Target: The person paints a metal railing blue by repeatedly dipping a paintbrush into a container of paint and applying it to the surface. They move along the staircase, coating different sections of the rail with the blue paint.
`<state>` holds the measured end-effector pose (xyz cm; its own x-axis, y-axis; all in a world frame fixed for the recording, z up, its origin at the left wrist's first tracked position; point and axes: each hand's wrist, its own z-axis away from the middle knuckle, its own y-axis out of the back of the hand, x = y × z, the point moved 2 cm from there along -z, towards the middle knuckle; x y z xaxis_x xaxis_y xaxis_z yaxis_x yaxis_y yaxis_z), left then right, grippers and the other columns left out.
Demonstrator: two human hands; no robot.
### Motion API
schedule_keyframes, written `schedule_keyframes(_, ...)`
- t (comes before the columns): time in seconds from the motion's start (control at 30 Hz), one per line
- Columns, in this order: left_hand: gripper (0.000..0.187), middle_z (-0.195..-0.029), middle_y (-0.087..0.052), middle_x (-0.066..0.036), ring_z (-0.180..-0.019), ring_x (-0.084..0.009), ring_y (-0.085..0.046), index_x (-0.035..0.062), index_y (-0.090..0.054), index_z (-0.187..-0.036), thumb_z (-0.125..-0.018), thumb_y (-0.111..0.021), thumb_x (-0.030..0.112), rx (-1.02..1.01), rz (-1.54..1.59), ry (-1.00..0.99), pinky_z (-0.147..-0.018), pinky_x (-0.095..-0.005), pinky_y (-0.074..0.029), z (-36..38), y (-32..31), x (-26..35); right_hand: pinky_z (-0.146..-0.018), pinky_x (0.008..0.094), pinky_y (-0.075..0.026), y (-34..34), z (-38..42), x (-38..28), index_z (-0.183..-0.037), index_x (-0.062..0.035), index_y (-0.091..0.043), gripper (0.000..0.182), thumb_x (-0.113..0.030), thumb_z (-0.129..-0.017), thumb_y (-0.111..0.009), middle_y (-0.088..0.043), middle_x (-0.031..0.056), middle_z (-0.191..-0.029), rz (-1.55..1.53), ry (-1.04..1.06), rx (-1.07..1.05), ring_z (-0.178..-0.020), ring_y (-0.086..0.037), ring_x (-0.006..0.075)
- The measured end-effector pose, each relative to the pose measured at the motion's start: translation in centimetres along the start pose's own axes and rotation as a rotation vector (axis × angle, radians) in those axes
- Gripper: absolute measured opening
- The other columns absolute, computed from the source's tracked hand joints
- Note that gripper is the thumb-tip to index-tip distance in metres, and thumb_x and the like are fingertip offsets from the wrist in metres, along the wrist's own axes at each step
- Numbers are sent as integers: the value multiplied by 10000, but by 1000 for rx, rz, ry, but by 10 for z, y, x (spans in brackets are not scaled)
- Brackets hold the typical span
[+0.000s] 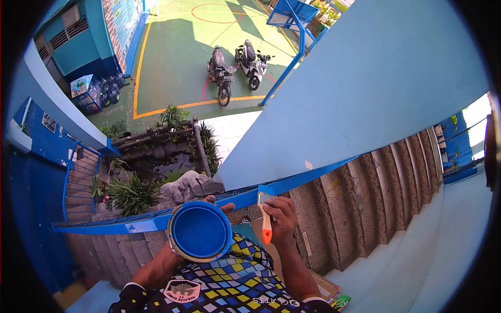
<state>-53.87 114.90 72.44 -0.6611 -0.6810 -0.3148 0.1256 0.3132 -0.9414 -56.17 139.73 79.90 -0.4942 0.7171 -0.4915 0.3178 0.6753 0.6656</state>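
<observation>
- Right hand [282, 216]: fingers closed round the handle of a paintbrush [265, 221]. Left hand [228, 208]: curled round a round can [228, 245], holding it from beneath and behind; most of this hand is hidden by the can.
- Court [172, 62]: green floor below and ahead, yellow and red lines, part in sun, part in shade.
- Wall [360, 83]: pale blue, slanting up to the right; small bare patch near its lower edge.
- Staircase [360, 203]: dark patterned treads, to the right of the person and beyond the wall's lower edge.
- Pond [175, 164]: dark water, edged with rocks, plants and a log-like rail; left of the wall's lower tip.
- Ledge [128, 226]: bright blue, running across in front of both hands and along the wall's foot.
- Two motor scooters [222, 78]: parked side by side on the court.
- Water jugs [110, 89]: clustered near the building at upper left.
- Can: in front of the patterned shirt [242, 266], mouth facing the camera, blue paint [202, 232] inside; near the ledge, left of the brush.
- Paintbrush: orange-tipped handle toward the person, bristle end at the blue ledge; cannot tell whether the bristles press on it.
</observation>
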Motion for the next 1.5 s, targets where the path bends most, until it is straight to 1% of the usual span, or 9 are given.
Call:
schedule_keyframes(0.1, 662, -1677, -340, -178, -1385, -463, -474, 250, -544, -1539, -961, -713, 524, 24, -40, -23, -1089, -674, -484, 3, -4, 2, -818, 413, -585, -5, 3, -3, -992, -73, -755, 325, -4, -711, -904, -753, 76, -1046, 42, 64, -146, -989, -691, 301)
schedule_keyframes(0.5, 658, -1692, -308, -192, -1378, -483, -460, 263, -516, -1561, -973, -704, 493, 21, 23, -50, -1081, -690, -490, 6, 0, 0, -790, 403, -581, 2, -13, -10, -976, -47, -742, 287, 81, -741, -844, -749, 107, -1003, -36, -27, -64, -924, -703, 306)
schedule_keyframes(0.53, 661, -1694, -304, -191, -1380, -486, -455, 265, -517, -1561, -969, -710, 487, 27, 26, -54, -1083, -692, -489, 6, 0, 0, -782, 356, -579, 1, -9, -3, -1005, -20, -729, 257, 66, -793, -847, -749, 102, -1014, -58, -30, -12, -899, -707, 234)
schedule_keyframes(0.63, 670, -1700, -296, -188, -1390, -491, -443, 273, -521, -1561, -956, -728, 475, 26, 12, -46, -1087, -691, -486, 6, 2, 0, -763, 331, -557, -12, 4, 5, -1053, 11, -736, 257, -30, -840, -873, -744, 88, -999, -527, -640, 229, -900, -699, 166)
schedule_keyframes(0.77, 689, -1697, -299, -194, -1388, -488, -445, 267, -518, -1563, -949, -730, 497, -7, 24, -39, -1083, -690, -485, 4, 0, -2, -771, 294, -564, -11, -7, 25, -1074, 48, -731, 246, -55, -886, -850, -742, 85, -988, -256, -765, 245, -861, -690, 132)
schedule_keyframes(0.9, 736, -1695, -299, -198, -1388, -484, -447, 250, -491, -1577, -936, -742, 512, -3, 4, -64, -1081, -691, -482, 6, 0, -1, -802, 319, -569, -1, -5, 36, -1091, 44, -722, 250, -21, -880, -838, -740, 90, -1014, -117, -673, 354, -902, -689, 156)
schedule_keyframes(1.0, 758, -1695, -297, -202, -1386, -483, -449, 242, -477, -1584, -931, -745, 518, -14, 1, -64, -1081, -690, -481, 3, -7, -3, -789, 358, -578, 4, -9, 25, -1050, 2, -739, 231, 2, -843, -842, -735, 107, -999, 110, -254, 354, -894, -699, 222)
schedule_keyframes(1.13, 759, -1696, -291, -206, -1381, -485, -455, 240, -479, -1581, -931, -740, 532, -10, -19, -53, -1084, -690, -479, 5, 1, 0, -760, 398, -568, -8, -12, -2, -976, -37, -742, 259, 28, -758, -866, -730, 100, -995, 161, -58, 79, -905, -687, 304)
schedule_keyframes(1.5, 690, -1695, -287, -192, -1389, -484, -449, 242, -494, -1575, -976, -684, 526, -28, -10, -48, -1097, -684, -477, 7, 0, -2, -798, 403, -573, -3, -1, 1, -932, -68, -738, 281, 14, -723, -907, -746, 66, -998, 53, -3, -48, -949, -692, 280)
